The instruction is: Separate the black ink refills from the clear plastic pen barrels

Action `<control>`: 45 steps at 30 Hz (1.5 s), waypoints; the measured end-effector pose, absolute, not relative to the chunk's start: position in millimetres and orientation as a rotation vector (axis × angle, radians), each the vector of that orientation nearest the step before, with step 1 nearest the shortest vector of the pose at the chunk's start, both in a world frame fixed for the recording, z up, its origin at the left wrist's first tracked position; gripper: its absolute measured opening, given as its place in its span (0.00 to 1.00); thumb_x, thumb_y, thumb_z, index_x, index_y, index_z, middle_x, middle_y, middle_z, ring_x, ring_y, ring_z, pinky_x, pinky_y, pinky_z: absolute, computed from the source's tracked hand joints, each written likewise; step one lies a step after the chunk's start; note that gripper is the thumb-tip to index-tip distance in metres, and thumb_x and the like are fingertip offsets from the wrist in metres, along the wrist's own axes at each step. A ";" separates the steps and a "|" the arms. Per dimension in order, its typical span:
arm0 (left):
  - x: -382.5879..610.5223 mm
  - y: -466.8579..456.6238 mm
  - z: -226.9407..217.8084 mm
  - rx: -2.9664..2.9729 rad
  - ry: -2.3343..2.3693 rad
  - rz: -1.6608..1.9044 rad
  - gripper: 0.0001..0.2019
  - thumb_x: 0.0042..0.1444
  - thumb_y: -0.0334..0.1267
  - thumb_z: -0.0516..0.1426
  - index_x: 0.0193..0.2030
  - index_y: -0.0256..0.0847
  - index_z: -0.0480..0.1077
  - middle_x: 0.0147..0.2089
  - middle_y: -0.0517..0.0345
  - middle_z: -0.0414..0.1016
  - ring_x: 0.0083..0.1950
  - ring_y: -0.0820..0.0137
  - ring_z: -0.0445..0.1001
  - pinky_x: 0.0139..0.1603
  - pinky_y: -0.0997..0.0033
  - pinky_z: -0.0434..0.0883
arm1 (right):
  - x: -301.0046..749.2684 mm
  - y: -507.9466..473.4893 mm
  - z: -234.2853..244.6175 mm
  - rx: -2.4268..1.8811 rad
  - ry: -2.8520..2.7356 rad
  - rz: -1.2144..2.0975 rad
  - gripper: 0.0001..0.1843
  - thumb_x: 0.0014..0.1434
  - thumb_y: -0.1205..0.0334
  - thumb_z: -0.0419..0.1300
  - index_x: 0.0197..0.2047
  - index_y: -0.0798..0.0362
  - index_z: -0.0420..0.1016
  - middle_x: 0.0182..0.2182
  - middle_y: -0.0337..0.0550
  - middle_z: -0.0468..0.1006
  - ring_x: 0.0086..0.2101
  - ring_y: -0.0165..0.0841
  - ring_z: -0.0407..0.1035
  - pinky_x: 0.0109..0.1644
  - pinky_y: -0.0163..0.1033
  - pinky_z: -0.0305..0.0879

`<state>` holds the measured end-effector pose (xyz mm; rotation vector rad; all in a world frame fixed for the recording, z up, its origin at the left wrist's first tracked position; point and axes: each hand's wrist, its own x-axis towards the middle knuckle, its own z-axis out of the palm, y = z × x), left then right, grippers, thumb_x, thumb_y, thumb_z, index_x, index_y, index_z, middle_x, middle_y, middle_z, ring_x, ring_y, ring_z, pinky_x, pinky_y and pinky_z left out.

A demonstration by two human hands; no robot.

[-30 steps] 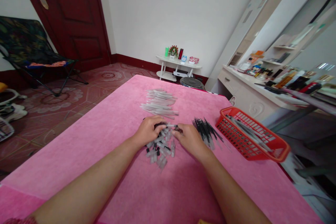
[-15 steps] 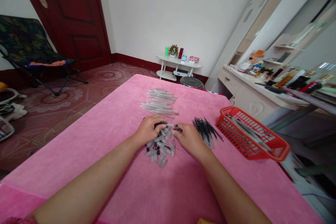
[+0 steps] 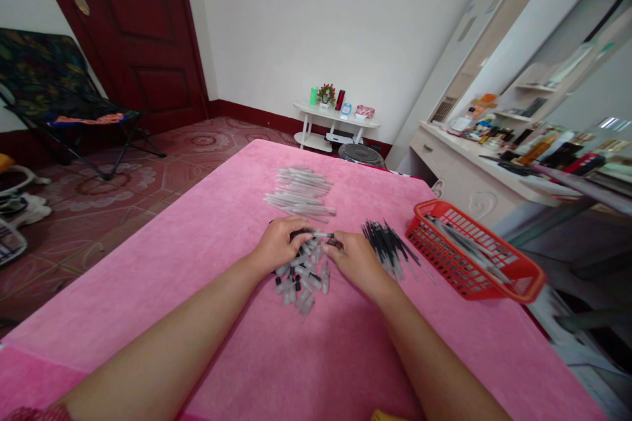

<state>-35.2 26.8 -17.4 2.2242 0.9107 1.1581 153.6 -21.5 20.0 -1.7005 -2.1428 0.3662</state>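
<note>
Between my two hands a pen [image 3: 323, 235] with a pale barrel and a dark end lies level, just above the pile of caps. My left hand [image 3: 277, 243] is closed, its fingertips pinching the pen's left end. At the other end my right hand [image 3: 359, 262] pinches it between thumb and fingers. Below them are loose clear pen caps [image 3: 306, 283] mixed with small black pieces. Beyond the hands lie many pale, translucent pen barrels [image 3: 301, 191]. Dark, thin pen refills [image 3: 388, 243] are heaped right of my right hand.
A red plastic basket [image 3: 459, 276] with long thin pieces [image 3: 469, 247] in it stands at the table's right side. Pink cloth [image 3: 197, 263] covers the table. A white dresser [image 3: 474, 164] with bottles is to the right; a folding chair [image 3: 74, 99] stands left.
</note>
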 end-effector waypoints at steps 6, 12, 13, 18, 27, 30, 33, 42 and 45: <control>-34.9 26.4 -17.2 2.223 0.918 1.151 0.08 0.54 0.33 0.55 0.39 0.38 0.75 0.37 0.53 0.77 0.39 0.68 0.74 0.42 0.69 0.69 | 153.3 -21.4 20.0 -1.704 -2.147 0.378 0.08 0.56 0.60 0.58 0.30 0.55 0.74 0.27 0.44 0.78 0.27 0.30 0.67 0.29 0.32 0.50; -35.6 26.6 -17.4 2.227 0.917 1.151 0.09 0.54 0.32 0.56 0.39 0.39 0.76 0.37 0.52 0.77 0.39 0.68 0.74 0.42 0.69 0.69 | 153.1 -21.2 19.2 -1.705 -2.144 0.378 0.08 0.56 0.61 0.58 0.29 0.55 0.74 0.26 0.44 0.77 0.27 0.30 0.67 0.29 0.32 0.50; -35.7 26.6 -17.2 2.228 0.922 1.151 0.09 0.54 0.32 0.56 0.40 0.39 0.76 0.37 0.52 0.77 0.39 0.68 0.74 0.42 0.69 0.69 | 153.1 -21.2 19.2 -1.705 -2.142 0.378 0.08 0.56 0.61 0.58 0.29 0.55 0.74 0.26 0.44 0.77 0.27 0.30 0.68 0.29 0.32 0.49; -35.8 26.4 -15.8 2.240 0.927 1.143 0.09 0.54 0.32 0.56 0.40 0.38 0.76 0.37 0.52 0.77 0.39 0.68 0.74 0.42 0.69 0.69 | 152.2 -22.0 19.9 -1.714 -2.137 0.390 0.08 0.56 0.61 0.58 0.29 0.55 0.74 0.26 0.44 0.77 0.27 0.30 0.68 0.30 0.32 0.50; -35.0 26.6 -16.1 2.241 0.927 1.140 0.09 0.54 0.32 0.56 0.39 0.38 0.76 0.36 0.53 0.77 0.38 0.68 0.73 0.41 0.70 0.68 | 151.9 -22.0 17.8 -1.724 -2.146 0.372 0.08 0.56 0.61 0.58 0.29 0.55 0.73 0.26 0.43 0.77 0.27 0.30 0.67 0.30 0.32 0.49; -34.6 26.5 -16.0 2.239 0.933 1.135 0.08 0.54 0.33 0.56 0.39 0.37 0.76 0.36 0.53 0.76 0.37 0.69 0.73 0.41 0.70 0.68 | 151.5 -21.6 18.3 -1.745 -2.145 0.392 0.07 0.56 0.61 0.58 0.30 0.55 0.74 0.28 0.44 0.78 0.29 0.30 0.68 0.31 0.32 0.51; -34.4 26.0 -15.8 2.234 0.937 1.122 0.08 0.55 0.33 0.55 0.38 0.37 0.76 0.35 0.54 0.76 0.37 0.69 0.73 0.40 0.70 0.68 | 151.6 -21.7 18.9 -1.763 -2.149 0.399 0.08 0.56 0.60 0.58 0.31 0.56 0.74 0.29 0.45 0.78 0.30 0.31 0.69 0.32 0.32 0.51; -35.5 26.2 -16.7 2.234 0.940 1.126 0.08 0.55 0.33 0.55 0.38 0.39 0.75 0.35 0.55 0.76 0.37 0.69 0.72 0.40 0.71 0.67 | 151.9 -21.7 17.1 -1.761 -2.160 0.359 0.08 0.56 0.60 0.58 0.30 0.55 0.73 0.29 0.45 0.78 0.30 0.31 0.69 0.31 0.33 0.51; -35.9 26.4 -17.2 2.238 0.937 1.121 0.08 0.55 0.33 0.55 0.39 0.39 0.75 0.36 0.54 0.76 0.37 0.69 0.72 0.40 0.71 0.67 | 151.2 -22.4 18.4 -1.762 -2.155 0.366 0.07 0.56 0.60 0.58 0.31 0.54 0.73 0.29 0.45 0.78 0.30 0.31 0.70 0.32 0.33 0.51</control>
